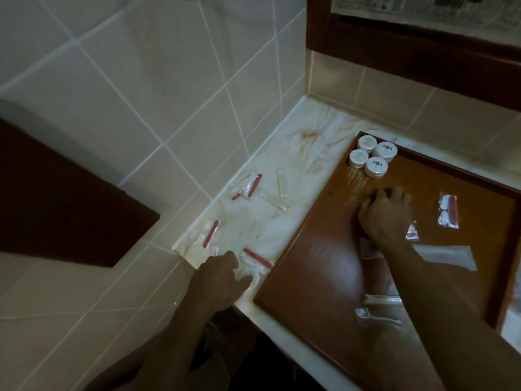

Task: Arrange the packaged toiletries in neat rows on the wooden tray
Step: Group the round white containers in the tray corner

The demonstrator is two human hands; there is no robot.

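Observation:
A wooden tray (315,266) lies on the marble counter. Several small white round jars (372,159) stand grouped in its far corner. A red-and-clear packet (448,211), a white sachet (445,256) and clear-wrapped items (377,317) lie on the tray. My right hand (386,215) rests palm down on the tray below the jars, fingers spread; a packet (411,232) shows at its edge. On the counter left of the tray, my left hand (222,275) touches a clear packet (252,277) beside a red-striped packet (256,258).
More red-striped packets (211,234) (248,186) and clear-wrapped sticks (282,179) lie scattered on the marble counter (310,131) along the tiled wall (141,80). A dark wood-framed mirror (408,46) hangs above the tray. The counter's front edge runs just below my left hand.

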